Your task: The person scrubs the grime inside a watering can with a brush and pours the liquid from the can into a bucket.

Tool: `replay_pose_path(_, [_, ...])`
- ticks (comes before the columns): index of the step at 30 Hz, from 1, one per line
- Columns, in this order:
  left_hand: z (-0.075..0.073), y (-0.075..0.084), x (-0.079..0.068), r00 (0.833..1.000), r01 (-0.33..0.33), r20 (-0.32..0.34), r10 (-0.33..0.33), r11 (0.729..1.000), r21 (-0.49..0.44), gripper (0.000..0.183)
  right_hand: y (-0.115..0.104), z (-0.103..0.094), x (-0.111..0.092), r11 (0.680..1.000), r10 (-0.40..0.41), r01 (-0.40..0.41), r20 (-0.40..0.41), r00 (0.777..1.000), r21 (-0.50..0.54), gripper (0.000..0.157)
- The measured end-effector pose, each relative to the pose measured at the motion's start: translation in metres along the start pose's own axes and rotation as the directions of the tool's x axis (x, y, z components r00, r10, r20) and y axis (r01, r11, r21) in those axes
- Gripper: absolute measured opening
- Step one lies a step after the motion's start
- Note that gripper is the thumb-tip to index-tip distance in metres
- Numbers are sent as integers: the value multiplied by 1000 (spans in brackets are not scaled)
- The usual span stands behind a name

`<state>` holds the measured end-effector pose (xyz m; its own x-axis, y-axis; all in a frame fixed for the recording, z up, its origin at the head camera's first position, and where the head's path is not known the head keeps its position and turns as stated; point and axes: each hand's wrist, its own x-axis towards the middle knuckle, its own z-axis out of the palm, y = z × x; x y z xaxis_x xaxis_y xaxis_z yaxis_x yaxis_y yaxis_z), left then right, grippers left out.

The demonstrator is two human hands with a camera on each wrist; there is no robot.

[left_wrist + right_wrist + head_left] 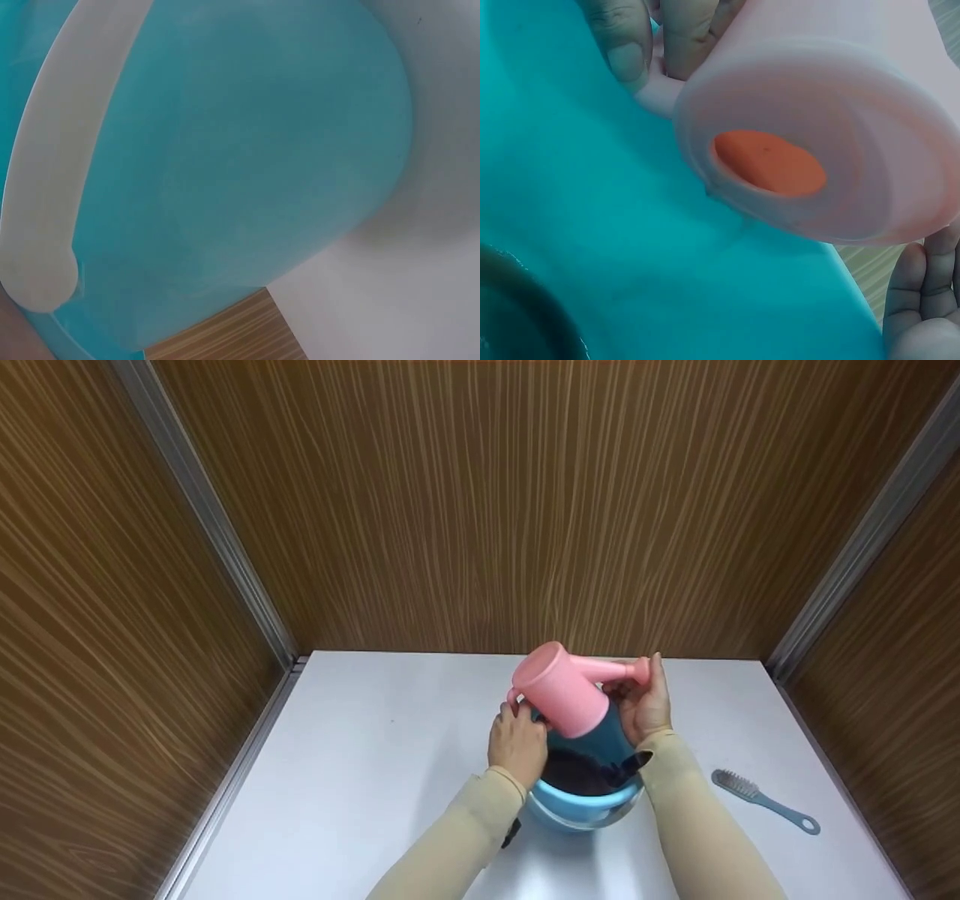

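Note:
A pink watering can [562,690] is held tilted over a blue bucket [577,808], its base facing up and its mouth down. My left hand [517,742] grips the can's handle at the left, by the bucket's rim. At the can's spout end, my right hand [649,709] holds the round spout head, with fingers under the spout. The right wrist view shows the can's partly covered mouth [772,165] with an orange inside. Left-hand fingers [626,56] pinch the handle there. Something dark and round [574,772] fills the bucket's bottom; its kind is unclear.
A blue-grey brush [765,801] with pale bristles lies on the white table [360,765], right of the bucket. The bucket has a whitish handle [52,165] folded down. Wood-grain panels [480,510] stand behind and at both sides.

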<state>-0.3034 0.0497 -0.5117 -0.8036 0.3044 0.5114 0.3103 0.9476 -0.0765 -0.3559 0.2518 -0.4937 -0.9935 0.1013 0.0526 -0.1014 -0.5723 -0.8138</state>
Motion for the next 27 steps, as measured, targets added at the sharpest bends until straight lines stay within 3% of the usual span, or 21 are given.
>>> replay_pose_path(11, [2, 2, -3, 997, -2, -72, 2, 1000, 8, 29, 3, -3, 1, 999, -21, 20, 34, 999, 24, 69])
replay_pose_path(27, [1, 1, -3, 1000, 15, -20, -16, 1000, -26, 29, 1, -1, -1, 1000, -19, 19, 12, 1000, -15, 66])
